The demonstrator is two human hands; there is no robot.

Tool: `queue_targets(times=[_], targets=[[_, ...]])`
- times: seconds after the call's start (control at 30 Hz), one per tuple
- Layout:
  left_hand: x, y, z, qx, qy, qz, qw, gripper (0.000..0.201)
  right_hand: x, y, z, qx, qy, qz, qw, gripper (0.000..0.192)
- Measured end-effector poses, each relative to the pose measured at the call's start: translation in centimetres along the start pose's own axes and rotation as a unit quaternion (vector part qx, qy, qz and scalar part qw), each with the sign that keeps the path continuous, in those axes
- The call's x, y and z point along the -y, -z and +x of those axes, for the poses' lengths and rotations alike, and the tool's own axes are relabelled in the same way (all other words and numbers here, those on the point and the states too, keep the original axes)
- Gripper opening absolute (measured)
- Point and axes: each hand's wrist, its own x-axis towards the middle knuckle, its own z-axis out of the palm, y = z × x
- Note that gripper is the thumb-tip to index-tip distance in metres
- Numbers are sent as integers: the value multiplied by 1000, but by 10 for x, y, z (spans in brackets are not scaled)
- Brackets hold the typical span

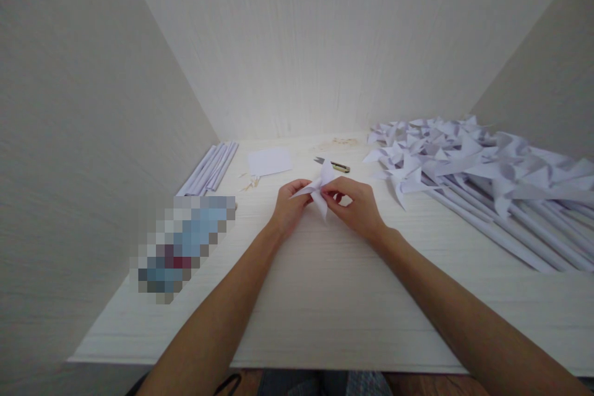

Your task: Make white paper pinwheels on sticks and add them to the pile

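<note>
Both my hands hold a small folded white paper pinwheel (320,190) just above the white table (325,297). My left hand (290,205) pinches its left points. My right hand (357,205) grips the middle and right side, fingers curled over the folds. Beyond the paper lies a small pair of snips (335,164) and a white paper square (269,161).
A big heap of finished white pinwheels on paper sticks (482,173) fills the right side. Rolled paper sticks (211,168) lie along the left wall. A blurred-out object (185,246) sits at the left. Small wooden bits (250,183) are scattered near the square.
</note>
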Motion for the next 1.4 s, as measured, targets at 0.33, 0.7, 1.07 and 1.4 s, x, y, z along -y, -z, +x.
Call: queue_targets(times=[0.33,0.7,1.07,1.4], targets=[[-1,7,1,60,-3,22,998,17,-3,8,4,4,-69,59,996,12],[-1,11,1,99,-31,93,990,19,-7,10,6,73,-129,105,983,4],[-1,13,2,92,-42,109,989,20,-4,11,6,66,-126,91,986,6],[-3,10,1,83,-39,109,990,18,-6,12,6,94,-154,104,978,5]])
